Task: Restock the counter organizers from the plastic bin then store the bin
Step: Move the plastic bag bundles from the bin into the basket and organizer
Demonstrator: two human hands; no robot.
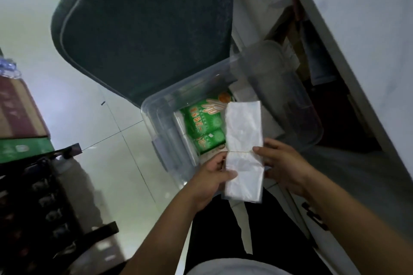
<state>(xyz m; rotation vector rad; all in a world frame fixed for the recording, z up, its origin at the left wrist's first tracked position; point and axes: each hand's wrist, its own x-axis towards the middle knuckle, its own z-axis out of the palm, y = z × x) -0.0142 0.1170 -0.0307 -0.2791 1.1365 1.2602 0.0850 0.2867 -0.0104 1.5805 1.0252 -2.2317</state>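
A clear plastic bin (156,105) stands open on the tiled floor below me, with green printed packets (201,123) lying inside it. Above the bin's near end I hold a long bundle of clear plastic bags (243,131), bound by a thin band at its middle. My left hand (212,176) grips the bundle's lower left side, thumb across the front. My right hand (283,165) holds its right edge, fingers curled behind it.
A dark green cushion (143,29) lies on the floor beyond the bin. A white counter (362,51) with an open dark cupboard (324,87) runs along the right. Stacked cartons (20,123) and a black crate (44,207) stand at the left.
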